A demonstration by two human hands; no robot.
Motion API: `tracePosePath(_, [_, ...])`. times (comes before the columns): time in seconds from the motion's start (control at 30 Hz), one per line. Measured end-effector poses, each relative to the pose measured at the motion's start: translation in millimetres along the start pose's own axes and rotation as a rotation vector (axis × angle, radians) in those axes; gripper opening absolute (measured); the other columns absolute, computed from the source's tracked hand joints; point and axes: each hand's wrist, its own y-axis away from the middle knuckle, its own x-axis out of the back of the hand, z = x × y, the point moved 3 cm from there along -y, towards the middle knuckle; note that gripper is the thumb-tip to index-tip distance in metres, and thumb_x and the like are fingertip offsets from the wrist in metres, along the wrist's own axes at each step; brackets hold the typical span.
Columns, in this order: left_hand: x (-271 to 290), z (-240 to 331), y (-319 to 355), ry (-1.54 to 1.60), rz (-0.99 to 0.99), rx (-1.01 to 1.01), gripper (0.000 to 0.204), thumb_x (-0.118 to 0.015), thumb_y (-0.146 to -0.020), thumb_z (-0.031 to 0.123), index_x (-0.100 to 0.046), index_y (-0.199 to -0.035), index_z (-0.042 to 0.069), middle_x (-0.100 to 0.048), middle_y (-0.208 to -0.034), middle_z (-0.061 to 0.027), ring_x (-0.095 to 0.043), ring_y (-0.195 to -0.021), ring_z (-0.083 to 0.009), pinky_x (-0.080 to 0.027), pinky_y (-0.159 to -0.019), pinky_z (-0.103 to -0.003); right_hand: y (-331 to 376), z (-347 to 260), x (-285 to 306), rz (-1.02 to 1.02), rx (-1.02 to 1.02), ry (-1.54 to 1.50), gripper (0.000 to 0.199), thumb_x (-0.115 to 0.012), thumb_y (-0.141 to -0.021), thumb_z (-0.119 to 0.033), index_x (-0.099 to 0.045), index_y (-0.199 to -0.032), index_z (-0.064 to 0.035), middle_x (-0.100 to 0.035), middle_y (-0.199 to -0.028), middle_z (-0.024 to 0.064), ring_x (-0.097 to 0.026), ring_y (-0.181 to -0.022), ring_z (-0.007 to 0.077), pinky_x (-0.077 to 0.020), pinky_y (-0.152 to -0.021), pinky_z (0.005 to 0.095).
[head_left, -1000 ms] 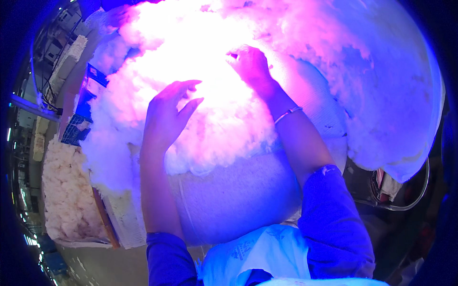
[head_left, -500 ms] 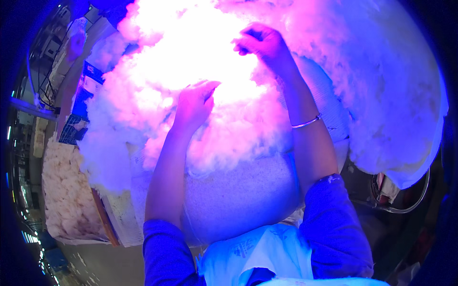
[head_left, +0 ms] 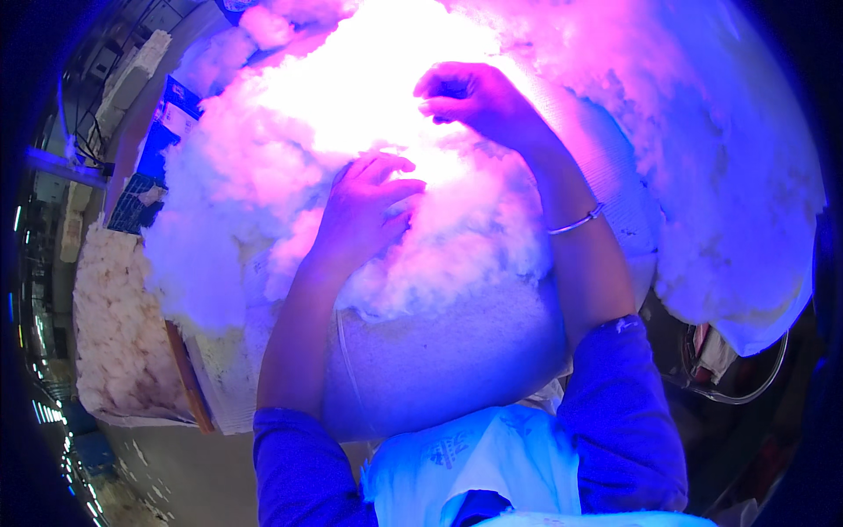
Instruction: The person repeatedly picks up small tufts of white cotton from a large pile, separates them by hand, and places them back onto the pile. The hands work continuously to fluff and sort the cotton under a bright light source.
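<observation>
The left hand (head_left: 364, 211) rests half-curled on the fluffy cotton heap (head_left: 263, 176). The right hand (head_left: 474, 101), farther up the heap, seems to pinch a tuft, though glare blurs it.

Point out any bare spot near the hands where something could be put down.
Little is free. The left hand and right hand press into the fluffy white fibre heap, which covers the top. The only bare patches are the sack's front wall below the heap and the floor strip beside the crate of fibre.
</observation>
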Motion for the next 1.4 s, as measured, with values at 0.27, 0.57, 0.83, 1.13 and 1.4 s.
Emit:
tracePosePath(0.27, [1,-30,4,0.096,0.265,0.469,0.076,-0.074,-0.074,0.022,-0.035,-0.138,0.006,-0.043,-0.132,-0.0206,-0.05,-0.114,-0.0323,-0.046,-0.091,-0.039,23,53,10,0.367,-0.369,0.189,0.031,-0.053,-0.084,-0.012,-0.06,-0.113,-0.0024,-0.058,-0.074,0.007,-0.052,-0.048,0.0123,-0.0455,-0.045,0.0273])
tracePosePath(0.57, [4,-43,15,0.105,0.162,0.596,0.074,-0.073,-0.076,0.03,-0.038,-0.134,-0.001,-0.054,-0.118,-0.0225,-0.057,-0.101,-0.033,-0.047,-0.086,-0.04,13,33,33,0.28,-0.2,0.528,0.033,-0.056,-0.086,-0.017,-0.059,-0.119,-0.0114,-0.058,-0.078,0.0045,-0.057,-0.062,0.0132,-0.0509,-0.059,0.0245])
tracePosePath(0.83, [2,-47,17,0.046,0.26,0.535,0.055,-0.071,-0.078,0.026,-0.053,-0.12,-0.004,-0.06,-0.104,-0.0181,-0.059,-0.093,-0.0281,-0.048,-0.079,-0.036,4,-2,-26,0.085,-0.007,0.365,0.019,-0.063,-0.081,-0.01,-0.068,-0.099,-0.0059,-0.064,-0.069,0.0084,-0.061,-0.06,0.015,-0.05,-0.058,0.0285])
tracePosePath(1.13, [2,-36,8,0.0,0.321,0.365,0.053,-0.071,-0.078,0.026,-0.052,-0.124,0.008,-0.061,-0.104,-0.0169,-0.061,-0.094,-0.0305,-0.049,-0.078,-0.04,-2,-3,-42,-0.1,-0.117,0.273,0.018,-0.063,-0.083,-0.013,-0.066,-0.097,-0.002,-0.062,-0.073,0.0026,-0.056,-0.067,0.0073,-0.0467,-0.061,0.0251])
tracePosePath(1.4, [3,-25,5,-0.073,0.182,0.302,0.037,-0.065,-0.082,0.031,-0.06,-0.117,0.016,-0.061,-0.097,-0.0099,-0.062,-0.084,-0.0294,-0.05,-0.071,-0.04,-9,-32,-23,0.317,0.137,-0.084,0.01,-0.059,-0.088,-0.008,-0.061,-0.093,0.0004,-0.062,-0.08,0.0034,-0.059,-0.078,0.0098,-0.0486,-0.073,0.0237])
